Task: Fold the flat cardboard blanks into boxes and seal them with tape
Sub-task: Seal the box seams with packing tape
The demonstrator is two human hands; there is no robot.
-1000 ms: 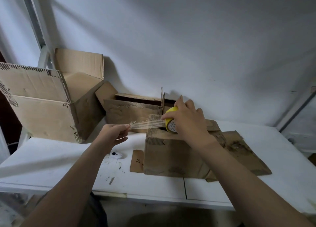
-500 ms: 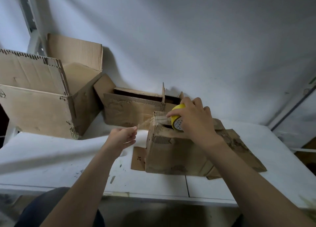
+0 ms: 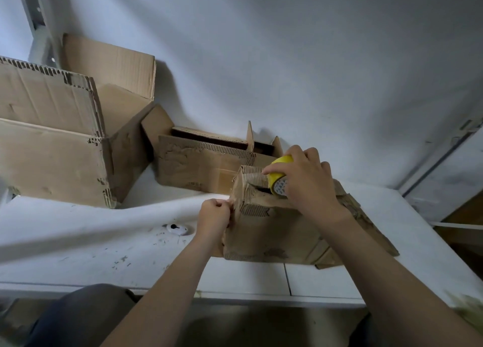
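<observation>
Box in hand: a small brown worn cardboard box [image 3: 271, 231] stands on the white table [image 3: 78, 244], its long axis running left to right in front of the person.
Tape: a yellow roll of clear tape [image 3: 279, 174] sits on the box's top, near its left end.
Right hand: the right hand [image 3: 307, 183] lies over the roll, with fingers curled round it and pressing it down on the top.
Left hand: the left hand [image 3: 213, 217] is against the box's left end face, just below the top corner, with fingers curled and thumb and forefinger pinched together.
Strip: the clear tape strip [image 3: 257, 180] looks to run from the roll leftward over the top edge. At the left fingers it is too faint to make out, though it is probably what they pinch.
Key relation: the roll is up and to the right of the left fingers, along the box's long axis. The left hand is nearer the end face and the right hand nearer the top seam.
Seam: a dark gap shows between the top flaps, just in front of the roll.
Likely need: press the tape end flat on the end face, then draw the roll rightward along the top.
Under the box: flat brown cardboard sheets [image 3: 366, 216] stick out to its right.
Left of the box: a small white object [image 3: 177, 229] lies near it, and a large open cardboard box [image 3: 52, 161] stands well apart.
Behind the box: a low open cardboard box [image 3: 198, 166] sits against the white wall.
</observation>
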